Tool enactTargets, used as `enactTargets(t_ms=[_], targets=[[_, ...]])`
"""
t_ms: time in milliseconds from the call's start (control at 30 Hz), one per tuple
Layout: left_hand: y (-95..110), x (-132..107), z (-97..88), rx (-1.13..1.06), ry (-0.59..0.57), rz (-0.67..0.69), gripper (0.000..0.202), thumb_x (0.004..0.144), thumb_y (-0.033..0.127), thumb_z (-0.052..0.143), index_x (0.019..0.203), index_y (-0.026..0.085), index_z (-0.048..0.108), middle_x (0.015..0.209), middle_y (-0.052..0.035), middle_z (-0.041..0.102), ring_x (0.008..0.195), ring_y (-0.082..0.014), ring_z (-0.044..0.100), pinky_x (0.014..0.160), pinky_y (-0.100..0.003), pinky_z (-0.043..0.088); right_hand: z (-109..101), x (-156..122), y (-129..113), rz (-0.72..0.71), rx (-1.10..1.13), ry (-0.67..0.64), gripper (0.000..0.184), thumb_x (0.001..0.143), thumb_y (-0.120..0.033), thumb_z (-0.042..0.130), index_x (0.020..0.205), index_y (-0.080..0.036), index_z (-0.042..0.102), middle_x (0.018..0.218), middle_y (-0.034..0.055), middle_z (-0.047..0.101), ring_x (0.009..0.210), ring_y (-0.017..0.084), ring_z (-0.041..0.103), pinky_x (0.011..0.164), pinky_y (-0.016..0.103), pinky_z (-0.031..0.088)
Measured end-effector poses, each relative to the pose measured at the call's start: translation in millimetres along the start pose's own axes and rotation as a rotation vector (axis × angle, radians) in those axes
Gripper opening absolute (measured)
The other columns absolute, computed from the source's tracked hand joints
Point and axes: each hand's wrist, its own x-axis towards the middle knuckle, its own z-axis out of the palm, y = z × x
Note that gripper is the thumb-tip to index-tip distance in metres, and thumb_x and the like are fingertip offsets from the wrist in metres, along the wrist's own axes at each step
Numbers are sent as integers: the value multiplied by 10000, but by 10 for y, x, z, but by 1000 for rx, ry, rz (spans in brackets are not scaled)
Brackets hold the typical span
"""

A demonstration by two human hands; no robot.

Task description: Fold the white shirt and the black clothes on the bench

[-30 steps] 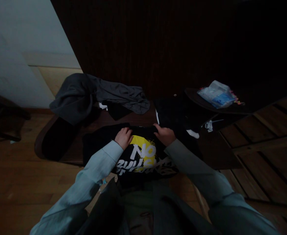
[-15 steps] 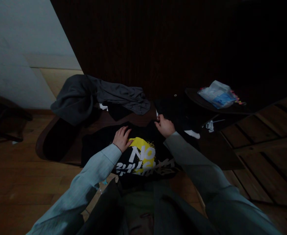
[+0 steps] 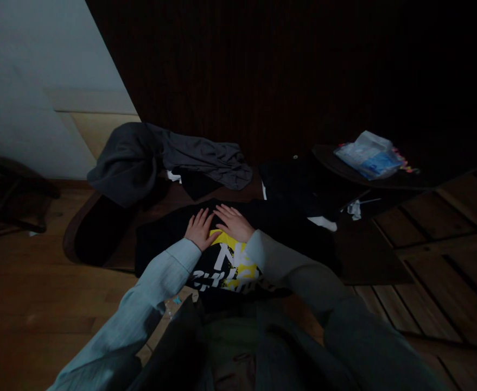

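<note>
A black T-shirt (image 3: 165,239) with a yellow and white print lies spread over a low dark wooden bench (image 3: 116,252). On its upper part, my left hand (image 3: 199,230) rests flat with the fingers spread. Close beside it, my right hand (image 3: 234,221) also lies flat on the shirt, fingers stretched toward the left hand and almost touching it. Neither hand grips anything. My right forearm covers part of the printed lettering. The shirt's lower edge hangs toward my lap.
Behind the shirt lies a heap of grey cloth (image 3: 128,163). Dark clothing (image 3: 287,182) with a white piece (image 3: 323,223) is at the right. A plastic packet (image 3: 370,155) sits on a dark ledge. A dark stool (image 3: 14,195) stands at left, slatted wood (image 3: 445,282) at right.
My right hand has moved left from the shirt's upper right edge to beside my left hand, and its fingers have opened flat. My left hand has stayed nearly in place.
</note>
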Motion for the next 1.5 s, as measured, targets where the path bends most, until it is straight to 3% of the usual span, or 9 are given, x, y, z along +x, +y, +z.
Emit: enactTargets(t_ms=[167,400,633,800,1000,1167,1300,1400,1500], targets=[[-148,-37,3,-6,-28,-39,587,812,468,358,1260,89,378,1356,-171,333,1264,-271,275,974,-442,294,86,20,46,14,-39,52,497,860,-391,342,1295,-151,357,1390,81,298,1293,198,216,1040,395,221],[-291,-244,-229,75,-140,-39,599,784,508,404,1259,143,404,1347,-136,364,1245,-269,313,952,-401,336,73,182,182,45,-58,49,495,866,-396,317,1299,-159,352,1396,72,285,1297,193,208,1042,390,212],[-657,-556,-257,123,-113,-235,584,806,465,360,1284,130,372,1362,-127,341,1256,-265,294,954,-408,329,34,305,312,91,-70,48,496,867,-394,312,1295,-146,360,1394,72,290,1294,200,211,1039,390,212],[-1035,-711,-231,55,10,-330,503,827,407,311,1281,199,376,1364,-80,351,1263,-241,284,981,-427,289,30,298,305,96,-71,59,483,868,-384,312,1283,-146,378,1386,77,306,1288,201,229,1035,391,220],[-1315,-804,-209,-27,266,-545,573,772,462,377,1233,123,398,1309,-164,393,1201,-297,356,967,-447,307,6,171,365,51,-37,44,466,867,-366,316,1274,-153,390,1374,74,332,1286,190,237,1036,384,224],[-1370,-794,-222,-101,327,-475,363,705,450,467,925,168,526,1152,-135,529,1086,-275,469,927,-425,358,-16,46,441,20,-23,35,466,865,-370,326,1274,-155,391,1375,69,332,1284,187,245,1040,380,221],[-1371,-752,-261,-275,311,-443,199,661,400,483,672,204,457,981,-100,598,965,-249,532,874,-404,392,-22,16,453,9,-18,33,464,867,-365,324,1271,-148,395,1370,73,340,1284,183,244,1042,377,220],[-1309,-738,-276,-499,379,-573,223,644,423,496,667,213,426,791,-39,591,796,-198,560,752,-338,442,-25,15,447,16,-6,42,457,865,-362,332,1269,-159,400,1364,73,350,1284,181,245,1038,387,226],[-1211,-689,-296,-810,470,-724,271,647,469,498,692,218,407,611,30,490,585,-137,516,562,-254,431,-31,15,439,22,-1,47,447,863,-351,339,1265,-169,404,1362,71,353,1282,181,250,1035,397,233]])
